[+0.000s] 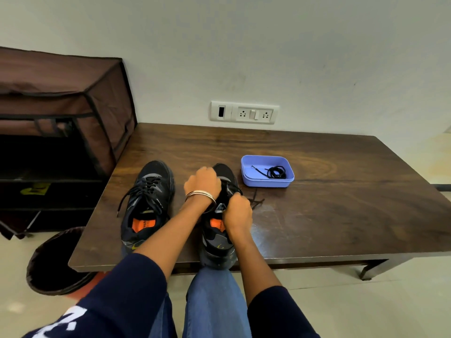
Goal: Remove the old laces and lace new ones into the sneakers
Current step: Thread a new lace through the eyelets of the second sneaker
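Note:
Two black sneakers with orange insoles stand side by side on the dark wooden table point(317, 215). The left sneaker point(148, 203) is still laced, its black lace ends hanging loose over its left side. My left hand point(202, 182) lies curled over the front of the right sneaker point(217, 242), gripping its upper at the lacing. My right hand point(238, 212) pinches the black lace at the tongue, near the top eyelets. A loose length of that lace point(256, 202) trails onto the table to the right of the shoe.
A blue plastic box point(267, 182) behind the right sneaker holds a coiled black lace point(275, 172). A brown fabric shoe rack point(61, 132) stands at the left, a dark round bin point(56, 264) below the table's corner. A wall socket panel point(244, 113) is behind.

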Demonstrator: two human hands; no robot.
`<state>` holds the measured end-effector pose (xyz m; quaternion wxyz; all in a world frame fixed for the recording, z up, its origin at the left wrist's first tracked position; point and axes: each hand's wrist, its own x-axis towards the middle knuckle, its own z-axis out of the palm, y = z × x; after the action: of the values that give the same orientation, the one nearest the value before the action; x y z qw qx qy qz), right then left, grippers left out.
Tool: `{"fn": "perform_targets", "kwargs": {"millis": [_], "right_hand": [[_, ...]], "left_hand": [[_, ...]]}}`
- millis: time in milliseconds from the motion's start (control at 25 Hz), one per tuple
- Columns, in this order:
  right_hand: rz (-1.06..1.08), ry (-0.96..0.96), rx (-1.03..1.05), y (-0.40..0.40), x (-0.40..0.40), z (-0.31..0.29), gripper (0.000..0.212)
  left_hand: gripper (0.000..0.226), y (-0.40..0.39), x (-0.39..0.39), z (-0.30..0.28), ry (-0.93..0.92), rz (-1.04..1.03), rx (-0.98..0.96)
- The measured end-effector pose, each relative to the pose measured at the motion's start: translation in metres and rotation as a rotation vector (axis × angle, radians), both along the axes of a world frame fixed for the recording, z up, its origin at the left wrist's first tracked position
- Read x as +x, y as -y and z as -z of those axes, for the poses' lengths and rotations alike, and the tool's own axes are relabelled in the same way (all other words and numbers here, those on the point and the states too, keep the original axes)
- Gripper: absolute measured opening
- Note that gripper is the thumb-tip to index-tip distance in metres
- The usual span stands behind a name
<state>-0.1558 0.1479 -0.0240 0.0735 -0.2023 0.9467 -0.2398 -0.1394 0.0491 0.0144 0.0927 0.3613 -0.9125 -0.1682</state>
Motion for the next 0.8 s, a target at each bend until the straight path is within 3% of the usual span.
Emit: {"fn": "perform_targets", "kwargs": {"millis": [40,160,200,240,320,400,520,600,720,800], "right_hand": [[0.0,0.002,-0.006,0.001,0.0,0.0,0.028],[0.002,0.023,0.005,0.001,0.001,0.0,0.031],[0.005,0.032,0.011,0.001,0.002,0.0,0.032],[0.009,0.039,0.011,0.001,0.002,-0.001,0.033],[0.006,0.043,0.009,0.001,0.003,-0.002,0.034],[0.008,0.034,0.013,0.002,0.002,-0.002,0.034],[0.008,0.022,0.013,0.002,0.002,0.0,0.034],[0.004,0.025,0.008,0.002,0.003,0.001,0.034],[0.01,0.032,-0.004,0.003,0.003,0.0,0.034],[0.017,0.036,-0.005,0.002,0.002,0.0,0.035]], "left_hand": [[0.025,0.005,0.005,0.001,-0.157,-0.122,0.182],[0.026,0.014,0.014,-0.01,-0.932,-0.474,1.036],[0.026,0.015,0.017,-0.015,-1.121,-0.533,1.212],[0.026,0.015,0.02,-0.018,-1.224,-0.549,1.297],[0.025,0.014,0.026,-0.018,-1.194,-0.521,1.305],[0.024,0.014,0.029,-0.016,-0.882,-0.465,1.085],[0.033,0.016,0.025,-0.009,-0.251,-0.277,0.33],[0.034,0.014,0.017,-0.01,-0.068,-0.079,-0.109],[0.04,0.004,0.002,-0.005,0.088,0.272,-0.384],[0.035,0.002,-0.006,-0.004,0.186,0.407,-0.456]]}}
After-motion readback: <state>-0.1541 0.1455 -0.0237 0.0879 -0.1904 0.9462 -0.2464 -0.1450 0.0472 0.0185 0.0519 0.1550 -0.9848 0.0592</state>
